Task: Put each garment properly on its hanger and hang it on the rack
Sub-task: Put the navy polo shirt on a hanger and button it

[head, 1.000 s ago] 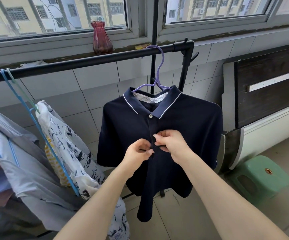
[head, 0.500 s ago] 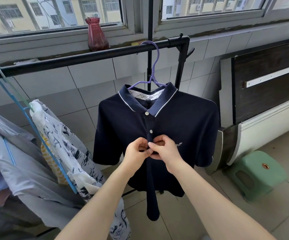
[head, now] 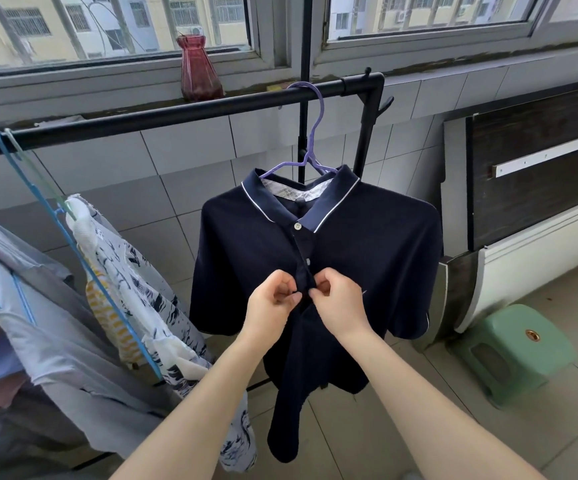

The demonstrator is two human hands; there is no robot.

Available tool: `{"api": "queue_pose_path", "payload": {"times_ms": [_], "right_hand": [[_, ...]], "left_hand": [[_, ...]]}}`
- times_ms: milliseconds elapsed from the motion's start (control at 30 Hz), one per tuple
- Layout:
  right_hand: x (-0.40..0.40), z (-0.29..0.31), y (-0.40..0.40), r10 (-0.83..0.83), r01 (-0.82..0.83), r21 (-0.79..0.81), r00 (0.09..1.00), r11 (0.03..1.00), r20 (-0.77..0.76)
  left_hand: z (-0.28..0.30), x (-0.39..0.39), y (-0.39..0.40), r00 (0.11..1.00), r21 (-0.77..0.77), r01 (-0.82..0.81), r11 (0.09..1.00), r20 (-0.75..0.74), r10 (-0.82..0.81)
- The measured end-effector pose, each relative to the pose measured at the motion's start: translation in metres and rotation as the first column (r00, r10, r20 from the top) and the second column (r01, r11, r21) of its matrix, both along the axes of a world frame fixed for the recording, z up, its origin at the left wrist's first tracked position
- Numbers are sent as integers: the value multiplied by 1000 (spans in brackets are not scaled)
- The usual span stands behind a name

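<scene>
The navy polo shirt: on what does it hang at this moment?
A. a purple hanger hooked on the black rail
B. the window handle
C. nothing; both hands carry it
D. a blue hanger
A: the navy polo shirt sits on a purple hanger whose hook goes over the black rail.

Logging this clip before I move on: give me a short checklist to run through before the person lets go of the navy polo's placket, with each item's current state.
1. Purple hanger hooked over the rack bar: ok.
2. Navy polo sitting on both hanger shoulders, collar centred: ok.
3. Top two placket buttons fastened: ok.
4. Lowest button closed: cannot tell, hidden by the left hand and right hand, which both pinch the placket there.
5. Polo hanging apart from the patterned garment beside it: ok.
6. Hem even: not ok, the front panel droops lower at the middle.
</scene>
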State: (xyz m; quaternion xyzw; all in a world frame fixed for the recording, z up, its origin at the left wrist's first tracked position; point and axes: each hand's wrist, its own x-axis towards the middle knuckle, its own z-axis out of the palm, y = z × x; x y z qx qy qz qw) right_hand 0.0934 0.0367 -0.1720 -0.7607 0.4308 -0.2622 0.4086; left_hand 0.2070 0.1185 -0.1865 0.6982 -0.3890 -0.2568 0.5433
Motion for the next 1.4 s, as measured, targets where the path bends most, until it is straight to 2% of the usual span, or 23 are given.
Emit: {"api": "queue_pose_path", "payload": {"times_ms": [233, 300, 433, 500, 600, 700, 833, 967, 1067, 1233, 1333, 1400], "right_hand": [[-7, -11, 2, -15, 17, 31, 997, 999, -75], [-8, -12, 4, 2, 1, 23, 996, 1000, -93], [-14, -10, 7, 4, -3, 70, 1000, 998, -14], [-16, -12, 8, 10, -12, 86, 1000, 996, 25], [-17, -15, 9, 17, -18, 35, 1000, 999, 24], [-15, -14, 6, 11, -12, -53, 1000, 999, -27], [-17, -9, 5, 19, -19, -33, 1000, 999, 4], [-16, -5, 5, 27, -27, -66, 1000, 997, 7], [-13, -2, 6, 41, -42, -78, 999, 996, -23], [-17, 3, 1, 148, -149, 31, 988, 988, 44], [-17, 4, -3, 133, -133, 15, 990, 991, 48], [-15, 5, -3, 107, -106, -22, 994, 994, 21]], "left_hand": [[-5, -5, 0, 986, 26, -19, 999, 168, 15], [-5, -6, -1, 984, 41, -34, 999, 175, 26], [1, -5, -4, 987, 77, -40, 996, 158, 28], [4, -4, -5, 980, 99, -23, 995, 199, 3], [4, -2, -6, 966, 133, -16, 991, 258, -19], [1, -3, -7, 955, 98, 5, 995, 294, -34], [3, -4, -8, 940, 99, -23, 995, 340, -12], [5, -4, -10, 950, 115, -31, 993, 312, -6], [10, -3, -10, 975, 128, 3, 992, 221, -32], [14, 6, -11, 991, 109, 55, 992, 115, -67], [17, 3, -9, 993, 119, 90, 989, 68, -99], [19, 1, -9, 997, 112, 75, 991, -17, -73]]}}
